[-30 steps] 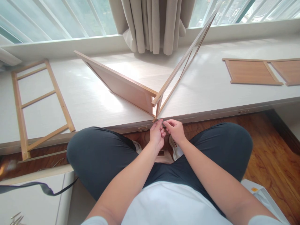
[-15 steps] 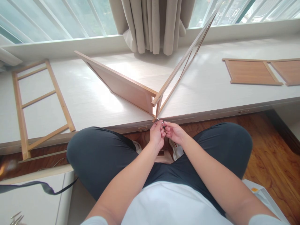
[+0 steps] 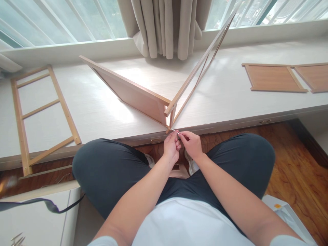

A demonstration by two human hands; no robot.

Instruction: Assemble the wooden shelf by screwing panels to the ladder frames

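Observation:
A thin metal rod [image 3: 175,130] runs from my fingers to the low front corner of two wooden pieces that meet upright at the edge of the white ledge. My left hand [image 3: 171,145] is closed on it, with thumb and forefinger near the wood. Close beside it, my right hand [image 3: 191,141] pinches the rod's near end, knuckles turned upward. The rod's tip is too small to make out. Leaning away to the left from the joint is a wooden panel [image 3: 135,94]; an open wooden frame [image 3: 197,71] slants off to the right.
A ladder-like wooden frame [image 3: 64,109] lies on the ledge [image 3: 102,133] at the left, overhanging its front. Flat wooden panels [image 3: 275,78] lie at the right. Curtains [image 3: 164,27] hang behind. Metal screws or bolts [image 3: 17,240] lie on a white surface [image 3: 33,218] at lower left.
My right hand has rolled over at the wrist, so its back now faces up as it pinches the rod. The left hand and the wooden pieces stay nearly in place.

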